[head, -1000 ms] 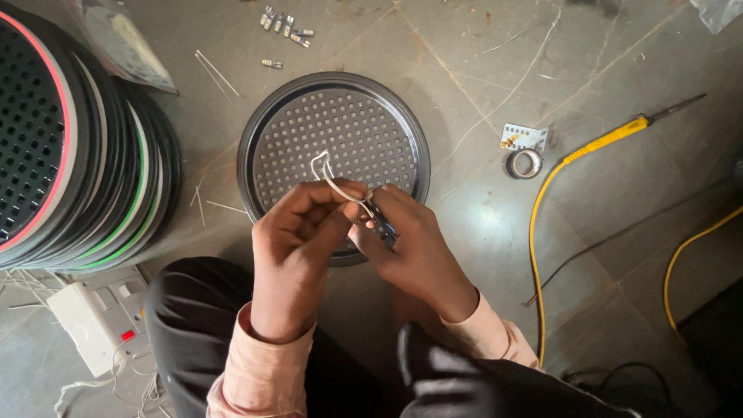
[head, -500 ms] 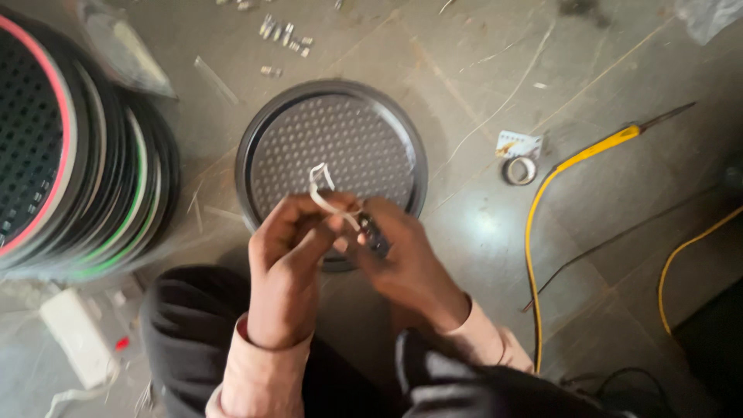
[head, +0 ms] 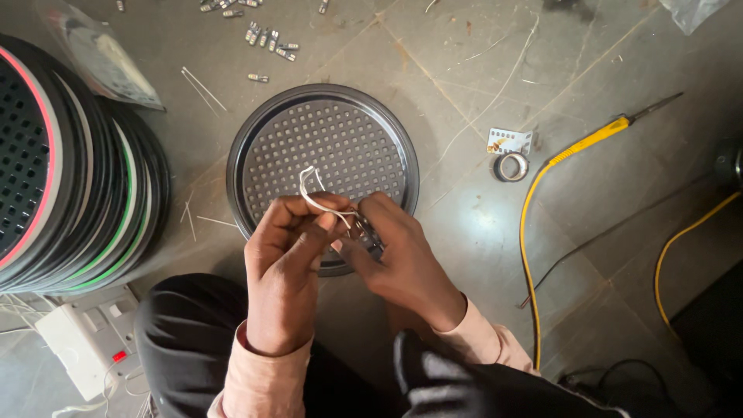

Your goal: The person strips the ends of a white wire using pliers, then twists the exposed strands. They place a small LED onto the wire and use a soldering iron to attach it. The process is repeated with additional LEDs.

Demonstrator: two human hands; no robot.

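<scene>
My left hand (head: 286, 263) pinches a thin white wire (head: 313, 188) that loops up above the fingers. My right hand (head: 398, 259) grips a small dark tool (head: 370, 234) whose tip meets the wire between the two hands. Both hands hover over the near rim of a round dark perforated grille (head: 321, 155) that lies flat on the stone floor. The tool's jaws are hidden behind my fingers.
A stack of round grilles (head: 70, 162) with red and green rims leans at the left. Small metal parts (head: 267, 39) lie scattered at the top. A yellow-handled soldering iron (head: 596, 135) with its yellow cable, a tape roll (head: 511, 166) and a white power strip (head: 85, 337) lie around.
The view has shifted slightly; my hands stay together over the grille's near rim, still working the white wire, whose loop has turned a little.
</scene>
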